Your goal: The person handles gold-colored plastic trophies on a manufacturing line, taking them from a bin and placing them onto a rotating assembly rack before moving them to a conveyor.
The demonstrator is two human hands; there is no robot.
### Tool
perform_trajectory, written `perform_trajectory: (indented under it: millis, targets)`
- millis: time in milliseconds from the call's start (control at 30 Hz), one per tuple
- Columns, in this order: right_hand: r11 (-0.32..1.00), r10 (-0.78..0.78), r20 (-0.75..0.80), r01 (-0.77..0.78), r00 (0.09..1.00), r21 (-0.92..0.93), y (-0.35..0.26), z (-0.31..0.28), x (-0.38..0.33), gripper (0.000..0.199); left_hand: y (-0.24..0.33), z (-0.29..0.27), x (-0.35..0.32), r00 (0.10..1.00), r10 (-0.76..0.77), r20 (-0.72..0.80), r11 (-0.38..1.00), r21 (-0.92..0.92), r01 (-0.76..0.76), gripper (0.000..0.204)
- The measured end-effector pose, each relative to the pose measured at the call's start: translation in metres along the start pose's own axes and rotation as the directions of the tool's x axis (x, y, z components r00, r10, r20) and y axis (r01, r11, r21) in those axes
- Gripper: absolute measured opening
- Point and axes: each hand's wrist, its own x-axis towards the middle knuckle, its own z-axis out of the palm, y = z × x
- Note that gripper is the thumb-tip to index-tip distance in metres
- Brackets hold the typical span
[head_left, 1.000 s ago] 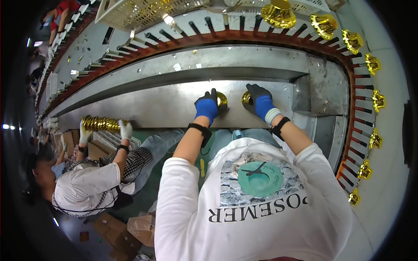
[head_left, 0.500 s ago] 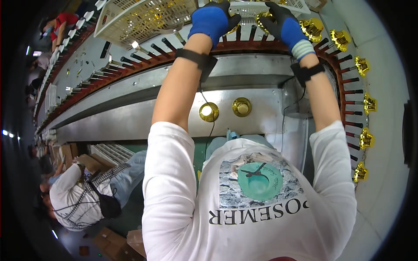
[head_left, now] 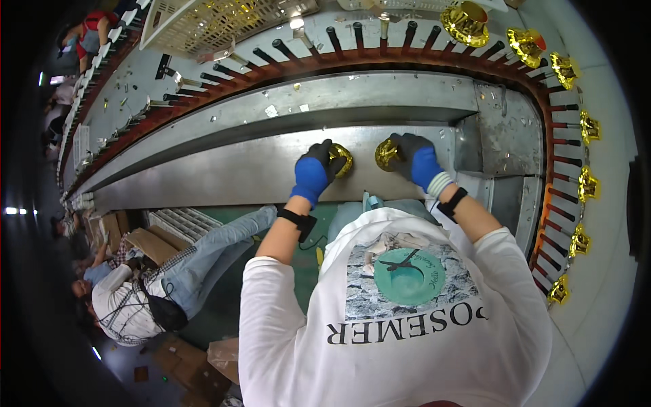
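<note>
Over the metal counter (head_left: 224,169), the person's left hand (head_left: 317,167) grasps one gold hat (head_left: 344,160) and the right hand (head_left: 411,156) a second gold hat (head_left: 386,155), where a light, even pinch would likely avoid dents.

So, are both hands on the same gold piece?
No, the left hand is on the left gold piece and the right hand on the right gold piece, with metal bench between them.

2 gloved hands (head_left: 314,173), 1 L & 1 R, on 2 gold pcs (head_left: 386,156), 1 ea.; 7 hat-shaped gold pcs (head_left: 588,184) along conveyor (head_left: 339,61); 2 crates (head_left: 180,34) up top; 2 blk wristbands (head_left: 453,201); 1 co-worker (head_left: 135,302) nearby, others too blurred to count.
</note>
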Motion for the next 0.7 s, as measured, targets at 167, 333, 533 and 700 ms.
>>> perform_trajectory:
  millis: [167, 333, 533, 700]
  targets:
    - [0.962, 0.046, -0.022, -0.050, 0.999, -0.268, 0.003, 0.050, -0.008, 0.068, 0.012, 0.024, 0.003, 0.940, -0.212, 0.267, 0.930, 0.351, 0.110, 0.073]
    - [0.952, -0.246, -0.520, 0.103, 0.818, -0.289, -0.004, -0.097, 0.001, 0.059, 0.059, -0.050, 0.044, 0.967, 0.254, 0.013, 0.952, 0.172, -0.252, 0.070]
    - [0.961, -0.112, -0.711, -0.106, 0.694, -0.255, -0.001, -0.287, 0.080, 0.063, 0.208, -0.151, 0.193, 0.688, 0.581, -0.436, 0.809, 0.216, -0.546, 0.056]
    - [0.953, -0.170, -0.566, -0.012, 0.807, -0.304, 0.059, -0.255, 0.118, 0.061, 0.214, -0.141, 0.243, 0.862, 0.443, -0.247, 0.890, 0.235, -0.390, 0.052]
